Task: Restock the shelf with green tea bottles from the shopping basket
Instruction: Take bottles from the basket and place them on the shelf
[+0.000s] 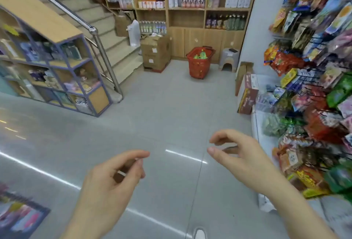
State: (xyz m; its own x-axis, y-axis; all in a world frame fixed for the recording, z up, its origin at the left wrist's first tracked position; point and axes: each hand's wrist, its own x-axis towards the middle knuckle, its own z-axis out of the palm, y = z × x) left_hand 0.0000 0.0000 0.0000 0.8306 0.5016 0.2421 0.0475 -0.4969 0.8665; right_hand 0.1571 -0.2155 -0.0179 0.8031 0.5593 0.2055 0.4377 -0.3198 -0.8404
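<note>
Both bare forearms reach forward, apart. The left hand (112, 179) curls loosely, fingers (133, 156) near the thumb, holding nothing. The right hand (242, 155) is likewise half-curled and empty.

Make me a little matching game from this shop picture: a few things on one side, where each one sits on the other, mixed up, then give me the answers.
Things:
1. red shopping basket
2. grey plastic stool
3. snack packets
4. metal stair railing

Places:
A. hanging on the rack along the right side
B. on the floor in front of the wooden shelf's cabinet doors, green bottles inside
C. running up the steps on the left
D. in the corner by the white wall, just right of the basket

Pairs: 1-B, 2-D, 3-A, 4-C
</note>
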